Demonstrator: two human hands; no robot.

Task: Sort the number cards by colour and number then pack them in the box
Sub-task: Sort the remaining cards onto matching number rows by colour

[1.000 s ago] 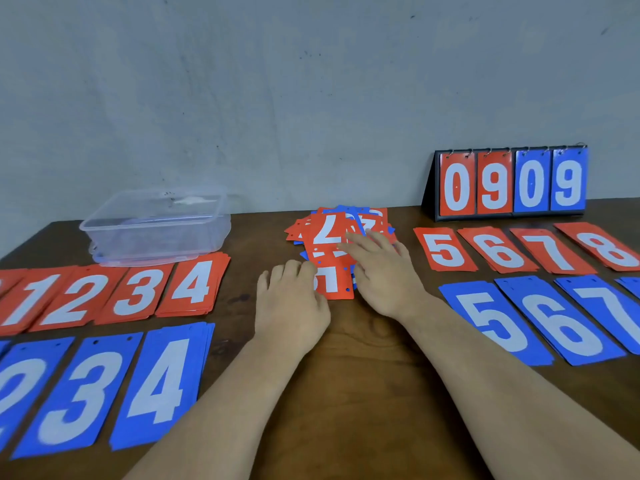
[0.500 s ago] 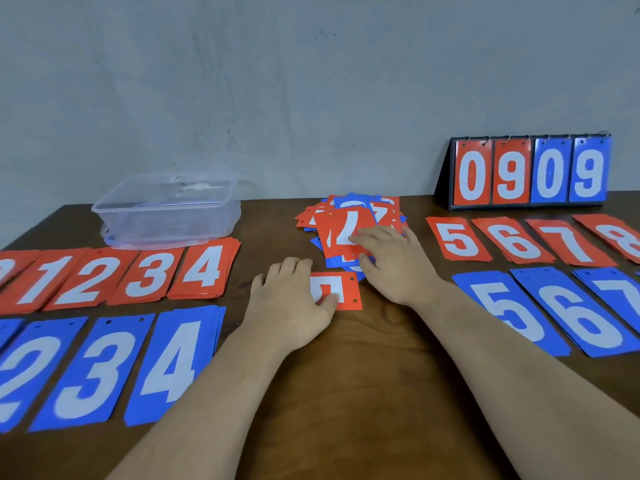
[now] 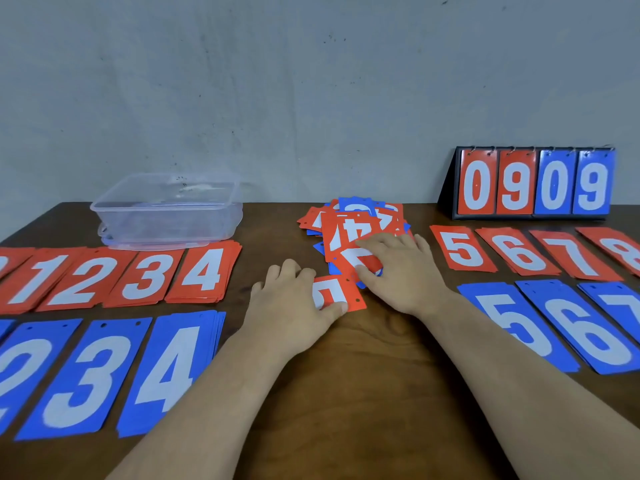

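Note:
A mixed pile of red and blue number cards [image 3: 353, 225] lies at the table's middle back. My right hand [image 3: 401, 271] rests on its near side, with straight fingers pressing a red card [image 3: 362, 259] on top. My left hand [image 3: 291, 306] lies flat beside a single red card [image 3: 346, 292] just clear of the pile, its thumb pressing the card's near left corner. The clear plastic box [image 3: 166, 216] stands at the back left, away from both hands.
Sorted red stacks 1 to 4 [image 3: 138, 275] and blue stacks 2 to 4 [image 3: 104, 372] lie on the left. On the right lie red stacks 5 to 8 [image 3: 519, 251] and blue stacks 5 to 7 [image 3: 554, 327]. A scoreboard stand reading 0909 [image 3: 533, 185] stands back right.
My left hand has slid one red card out of the pile toward me. My right hand stayed on the pile, fingers shifting slightly. The camera view has tilted upward.

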